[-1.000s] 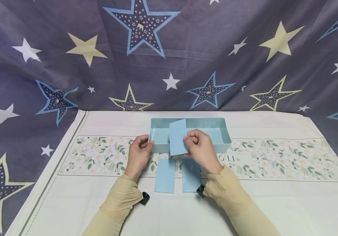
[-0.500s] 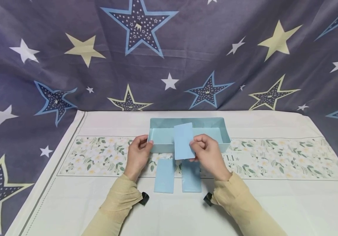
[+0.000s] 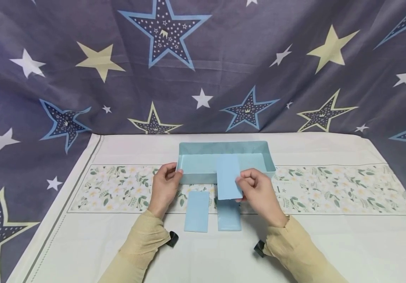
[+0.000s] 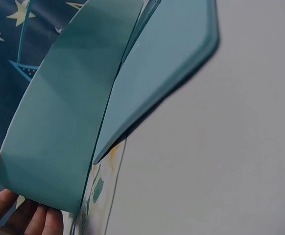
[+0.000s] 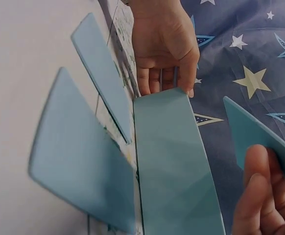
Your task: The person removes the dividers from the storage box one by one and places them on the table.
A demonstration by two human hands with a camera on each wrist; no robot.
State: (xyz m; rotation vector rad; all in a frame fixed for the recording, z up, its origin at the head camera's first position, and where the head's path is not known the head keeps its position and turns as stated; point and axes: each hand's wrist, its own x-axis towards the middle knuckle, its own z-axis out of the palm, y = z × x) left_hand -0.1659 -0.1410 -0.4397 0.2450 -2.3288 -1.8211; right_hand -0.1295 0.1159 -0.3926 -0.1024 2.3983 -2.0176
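Note:
A long, open-topped light blue box [image 3: 197,179] stands across the floral strip. My left hand [image 3: 164,190] grips its left end, the thumb at the rim and the fingers against the outer side. My right hand [image 3: 262,196] pinches a flat blue rectangular panel [image 3: 229,179] by its right edge, just in front of the box, covering part of its front wall. In the right wrist view, the pinched panel [image 5: 255,129] is raised between thumb and fingers. Nearer me lie two similar blue panels, a left one [image 3: 196,212] and a right one [image 3: 229,220], partly covered by the held panel.
A white cloth [image 3: 118,243] with a printed floral band [image 3: 330,192] covers the table. Behind it hangs a dark curtain [image 3: 224,78] with stars. Small black pieces [image 3: 259,249] sit at both sleeve cuffs.
My right hand has drawn the held panel right and toward me, from over the box to its front side. The panel's tilt has straightened. My left hand stays on the box.

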